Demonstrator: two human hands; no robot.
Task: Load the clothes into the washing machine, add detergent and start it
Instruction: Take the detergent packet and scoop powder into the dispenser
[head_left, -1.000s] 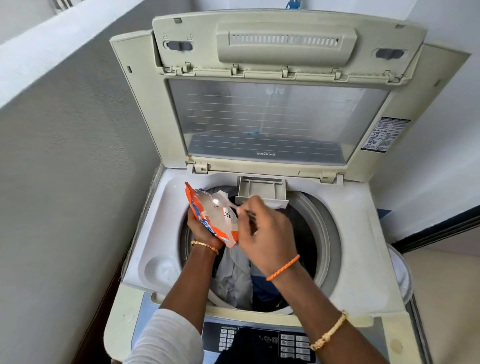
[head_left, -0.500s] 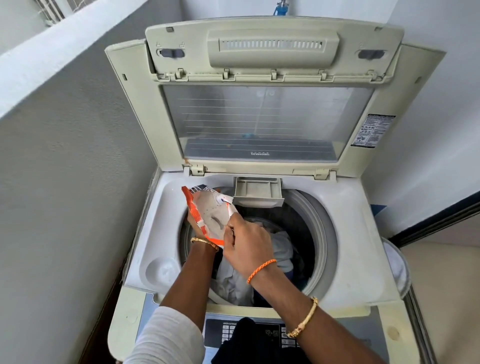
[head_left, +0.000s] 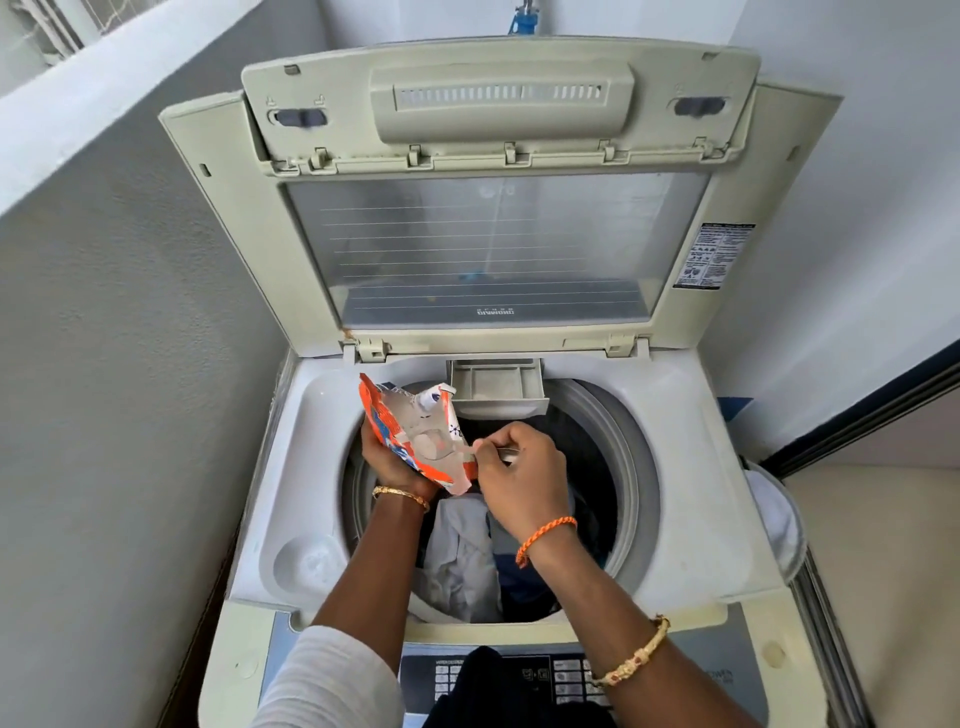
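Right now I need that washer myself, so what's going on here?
A person is standing at the washer, whose lid is up. Clothes already lie in the drum. The left hand holds an orange detergent pouch over the drum, and the right hand pinches something small at the pouch's edge, perhaps a scoop. The detergent tray at the back is pulled out. Whether detergent has gone in, I cannot tell.
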